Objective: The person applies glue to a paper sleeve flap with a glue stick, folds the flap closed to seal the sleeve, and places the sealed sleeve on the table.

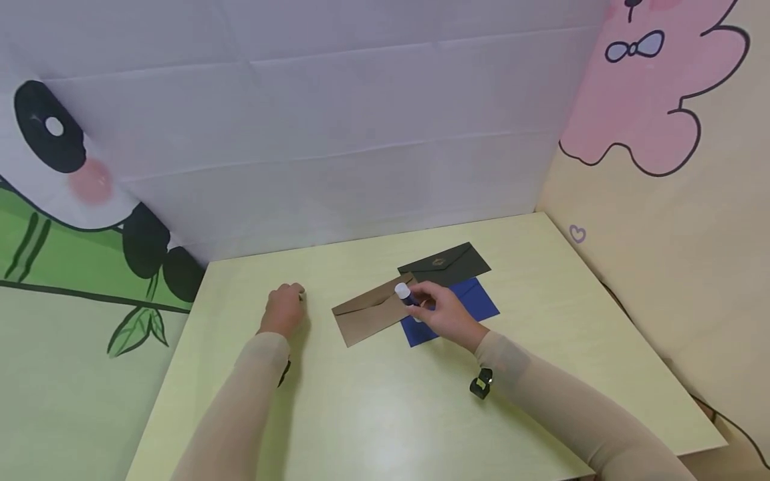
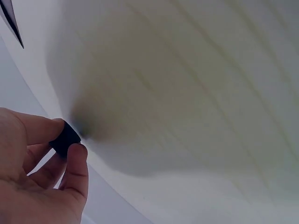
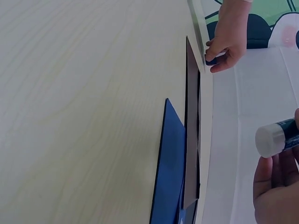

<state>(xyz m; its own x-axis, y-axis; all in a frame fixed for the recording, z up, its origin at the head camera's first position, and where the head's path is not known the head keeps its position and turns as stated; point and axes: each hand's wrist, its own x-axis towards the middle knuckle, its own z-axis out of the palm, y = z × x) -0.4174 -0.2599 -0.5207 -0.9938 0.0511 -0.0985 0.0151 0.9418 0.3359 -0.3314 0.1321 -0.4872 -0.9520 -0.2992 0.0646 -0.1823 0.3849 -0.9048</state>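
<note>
My right hand (image 1: 448,315) grips a glue stick (image 1: 406,294), held tilted above the envelopes. Its white end and dark label also show in the right wrist view. Off to the left, my left hand (image 1: 283,309) pinches a small dark cap (image 2: 65,140) between thumb and fingers, close over the table. Beneath the glue stick lie a brown envelope (image 1: 368,314) and a blue envelope (image 1: 479,298), which the right hand partly hides. Behind them a dark green envelope (image 1: 448,265) overlaps the group, a small gold mark on its flap.
The pale table (image 1: 361,414) meets a white cloth wall (image 1: 361,194) at the back. A printed wall (image 1: 650,220) stands along the right side. A black cable (image 1: 730,417) runs down beside the table's right edge.
</note>
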